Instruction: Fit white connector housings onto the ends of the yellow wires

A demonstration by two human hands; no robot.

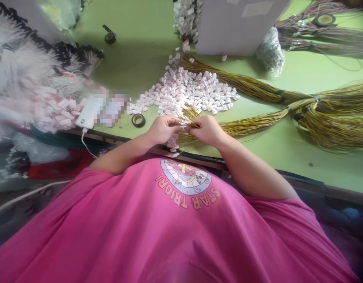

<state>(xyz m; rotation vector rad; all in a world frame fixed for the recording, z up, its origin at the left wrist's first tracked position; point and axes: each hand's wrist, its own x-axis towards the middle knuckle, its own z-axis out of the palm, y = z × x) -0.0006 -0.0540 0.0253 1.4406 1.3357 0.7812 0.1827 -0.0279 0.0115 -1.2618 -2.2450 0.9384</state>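
My left hand (162, 129) is closed in a pinch near the table's front edge, with a small white connector (182, 125) at its fingertips. Facing it, my right hand (209, 130) is closed around the end of a bundle of yellow-brown wires (252, 124). Some wire ends stick up above its fingers, and the fingertips of both hands nearly meet. Just behind the hands spreads a heap of small white connectors (196, 88). More white connectors lie below my left fingers, at the table edge.
A roll of black tape (138, 120) and a white power bank (90, 112) with a cable lie at left, beside bundled white wires (19, 67). A grey box (231, 27) stands behind the heap. Further wire bundles (334, 125) stretch across the right side of the green table (287, 157).
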